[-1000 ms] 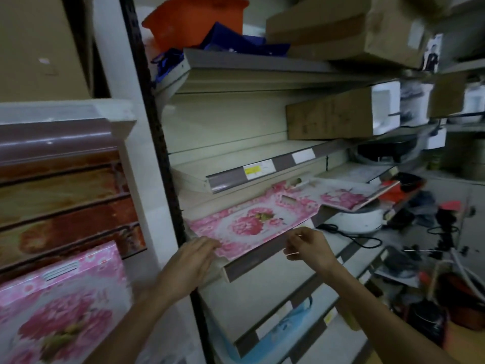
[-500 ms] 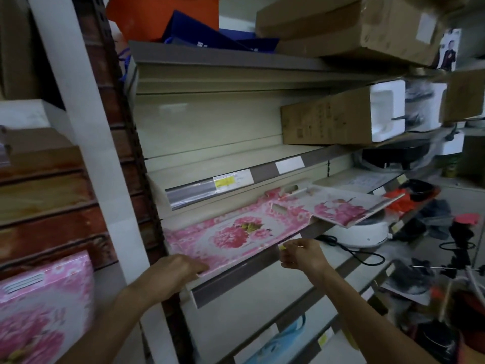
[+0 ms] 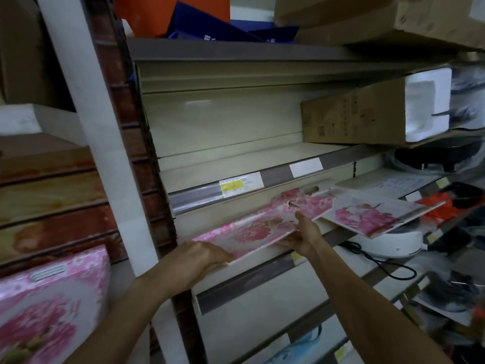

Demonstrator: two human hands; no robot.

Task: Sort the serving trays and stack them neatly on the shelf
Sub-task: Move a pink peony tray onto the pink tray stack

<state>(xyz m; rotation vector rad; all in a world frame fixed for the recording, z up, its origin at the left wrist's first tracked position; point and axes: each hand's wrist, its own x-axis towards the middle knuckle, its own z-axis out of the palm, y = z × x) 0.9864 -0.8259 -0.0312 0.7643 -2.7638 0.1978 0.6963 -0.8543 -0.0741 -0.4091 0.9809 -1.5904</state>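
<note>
Between left hand (image 3: 202, 254) and right hand (image 3: 305, 236), pink tray (image 3: 252, 232).

Both hands are on a flat pink floral serving tray (image 3: 252, 229) sitting on the cream metal shelf (image 3: 236, 282). Left hand (image 3: 199, 256) grips its near left corner, right hand (image 3: 305, 233) holds the front edge with the thumb on top. A second pink-flowered white tray (image 3: 372, 215) lies just to the right, overlapping it and poking out past the shelf edge.

Left-edge floral tray (image 3: 39, 306) cut off; shelf labels (image 3: 240, 183) unreadable.
</note>
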